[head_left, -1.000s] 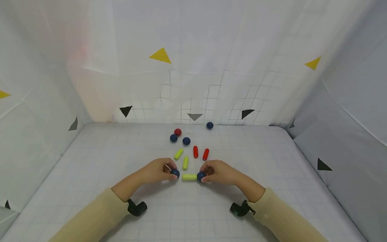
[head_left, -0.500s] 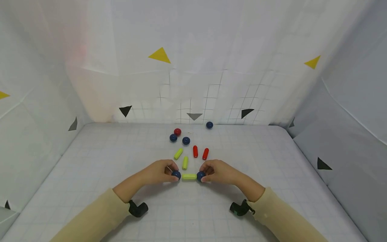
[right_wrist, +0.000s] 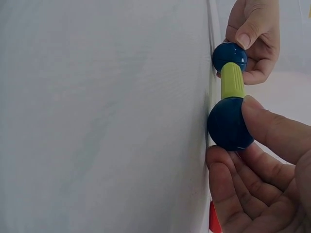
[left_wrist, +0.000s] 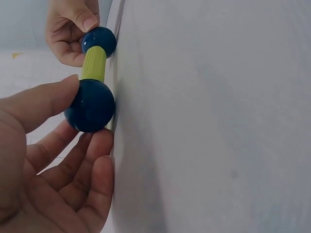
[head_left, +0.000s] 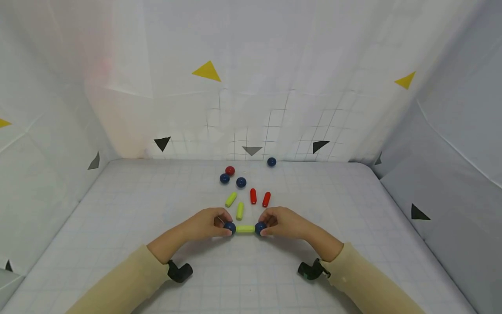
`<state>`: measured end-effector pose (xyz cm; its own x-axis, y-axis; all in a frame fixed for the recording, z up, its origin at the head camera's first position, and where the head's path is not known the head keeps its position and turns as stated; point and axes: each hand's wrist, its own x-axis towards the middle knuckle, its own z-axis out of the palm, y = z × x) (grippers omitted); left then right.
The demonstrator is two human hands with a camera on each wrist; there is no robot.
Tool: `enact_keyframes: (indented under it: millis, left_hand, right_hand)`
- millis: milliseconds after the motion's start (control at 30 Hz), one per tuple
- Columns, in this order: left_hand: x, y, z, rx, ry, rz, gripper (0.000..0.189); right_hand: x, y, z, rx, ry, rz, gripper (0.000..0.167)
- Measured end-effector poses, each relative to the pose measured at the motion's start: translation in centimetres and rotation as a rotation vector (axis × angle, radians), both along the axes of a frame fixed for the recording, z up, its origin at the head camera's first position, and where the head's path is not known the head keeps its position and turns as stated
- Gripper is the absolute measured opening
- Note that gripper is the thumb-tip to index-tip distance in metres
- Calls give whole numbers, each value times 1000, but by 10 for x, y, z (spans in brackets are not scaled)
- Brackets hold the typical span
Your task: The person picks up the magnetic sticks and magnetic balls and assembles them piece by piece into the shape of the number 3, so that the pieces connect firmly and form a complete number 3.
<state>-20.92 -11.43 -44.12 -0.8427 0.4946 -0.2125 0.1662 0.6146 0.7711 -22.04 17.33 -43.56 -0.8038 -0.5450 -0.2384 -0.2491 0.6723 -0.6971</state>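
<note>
Blue ball point(left_wrist: 90, 106), pinched by left fingers point(left_wrist: 101, 175), has reached lime rod point(left_wrist: 94, 65).

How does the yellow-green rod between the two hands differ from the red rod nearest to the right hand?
In colour, the yellow-green rod is bright lime, while the red rod is strong red. In pose, the yellow-green rod lies crosswise in the head view; the red rod points mostly away from the camera, slightly slanted. In state, the yellow-green rod has a blue ball at each end, but the red rod has none. Both are straight and elongated.
</note>
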Motion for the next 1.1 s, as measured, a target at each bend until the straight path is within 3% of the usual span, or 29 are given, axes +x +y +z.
enact_keyframes:
  millis: [1100]
  left_hand:
    - [-1,2,-6,-18,44,-31,29]
  right_hand:
    - [0,-3,8,18,-23,31,25]
